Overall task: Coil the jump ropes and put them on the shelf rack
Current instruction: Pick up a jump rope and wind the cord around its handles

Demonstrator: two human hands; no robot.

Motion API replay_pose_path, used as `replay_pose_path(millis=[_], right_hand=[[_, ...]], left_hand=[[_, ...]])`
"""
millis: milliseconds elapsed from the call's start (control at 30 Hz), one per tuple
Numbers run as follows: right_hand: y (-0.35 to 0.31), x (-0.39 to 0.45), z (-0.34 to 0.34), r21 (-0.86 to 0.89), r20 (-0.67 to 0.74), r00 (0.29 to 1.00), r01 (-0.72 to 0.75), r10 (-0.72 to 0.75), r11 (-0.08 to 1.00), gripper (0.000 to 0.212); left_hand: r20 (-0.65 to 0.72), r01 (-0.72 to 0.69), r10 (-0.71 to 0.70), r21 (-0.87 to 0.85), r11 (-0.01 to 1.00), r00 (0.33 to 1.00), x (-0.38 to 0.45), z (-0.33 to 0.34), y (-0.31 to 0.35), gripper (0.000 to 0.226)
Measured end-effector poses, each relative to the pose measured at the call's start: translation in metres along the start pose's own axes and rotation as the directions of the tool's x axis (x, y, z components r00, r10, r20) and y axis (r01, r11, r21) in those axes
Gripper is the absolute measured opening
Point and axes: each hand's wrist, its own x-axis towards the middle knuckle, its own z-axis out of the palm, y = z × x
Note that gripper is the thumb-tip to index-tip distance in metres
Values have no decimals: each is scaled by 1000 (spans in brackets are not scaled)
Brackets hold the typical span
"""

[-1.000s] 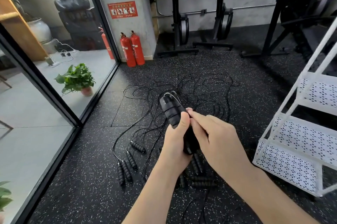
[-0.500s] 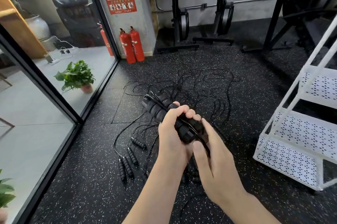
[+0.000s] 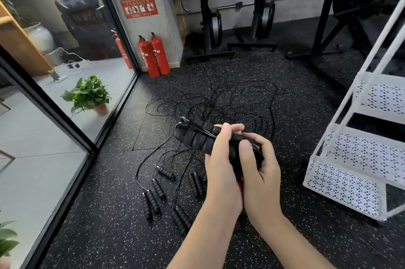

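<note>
A coiled jump rope bundle point(image 3: 197, 137), two black ribbed handles with thin cord wound around them, lies tilted across both of my hands. My left hand point(image 3: 221, 168) wraps its fingers over the bundle's middle. My right hand point(image 3: 260, 168) cups its lower end, thumb pressed on top. Several more jump ropes point(image 3: 166, 187) lie on the speckled black floor below, their handles in pairs and their thin cords point(image 3: 236, 102) tangled farther away. The white perforated shelf rack point(image 3: 355, 159) stands at the right, its tiers bare.
A glass wall with a black frame point(image 3: 65, 119) runs along the left, with a potted plant point(image 3: 89, 95) behind it. Two red fire extinguishers point(image 3: 154, 56) stand by the pillar. Black exercise machines point(image 3: 236, 16) line the back wall.
The bundle has tipped from nearly upright to slanting up-left. My right hand has dropped from the top of the handles to cup their lower end. The view has shifted slightly down.
</note>
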Motion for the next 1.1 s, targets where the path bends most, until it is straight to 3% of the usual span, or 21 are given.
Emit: replay_pose_path(millis=[233, 367, 400, 467, 533, 567, 600, 633, 667, 733, 767, 800, 867, 967, 1033, 1100], right_hand=[[-2, 8, -3, 2, -82, 995, -57, 57, 998, 26], [-2, 12, -7, -25, -58, 998, -17, 16, 1000, 19], [-2, 14, -8, -45, -46, 999, -3, 1, 999, 17], [-2, 20, -12, -75, -22, 1000, 9, -11, 997, 17], [0, 28, -20, -127, 5, 1000, 13, -13, 992, 17], [0, 32, -24, -162, 26, 1000, 19, -15, 987, 17], [1, 36, -29, -203, 51, 999, 30, -20, 979, 17], [2, 40, -33, -247, 78, 997, 45, -26, 968, 17], [3, 43, -36, -288, 104, 994, 60, -31, 956, 17], [3, 46, -37, -334, 153, 988, 81, -30, 939, 15], [3, 47, -36, -342, 179, 983, 86, -25, 936, 14], [2, 46, -34, -348, 206, 978, 90, -18, 933, 15], [2, 45, -33, -345, 248, 969, 94, -6, 934, 16], [2, 45, -36, -308, 280, 960, 82, 8, 948, 20], [1, 46, -38, -244, 310, 951, 81, -1, 966, 27], [-2, 43, -38, -135, 308, 951, 35, 9, 990, 32]], left_hand=[[22, 12, -13, 15, 1000, 1000, -6, 7, -5, 27], [72, 85, -73, -192, 978, 995, -5, 6, -5, 18], [79, 90, -74, -217, 972, 994, -6, 5, -4, 27], [66, 28, -17, -166, 986, 998, -5, -4, -3, 70], [-71, -130, 131, 15, 991, 989, -7, -21, 0, 106], [-144, -250, 282, 206, 946, 949, -9, -32, 5, 118], [-132, -367, 464, 443, 818, 876, -10, -43, 12, 125], [-11, -456, 616, 662, 595, 788, -10, -53, 17, 128], [188, -508, 679, 805, 308, 710, -7, -62, 22, 126], [561, -509, 513, 822, -255, 649, 6, -67, 30, 118], [650, -497, 368, 753, -432, 664, 14, -64, 30, 115], [684, -490, 246, 686, -537, 687, 21, -59, 31, 110], [692, -485, 115, 604, -633, 713, 29, -44, 32, 88], [699, -521, 36, 565, -640, 715, 32, -33, 37, 51], [672, -528, 49, 623, -576, 739, 30, -32, 40, 41], [615, -515, 101, 729, -451, 782, 28, -34, 43, 35]])
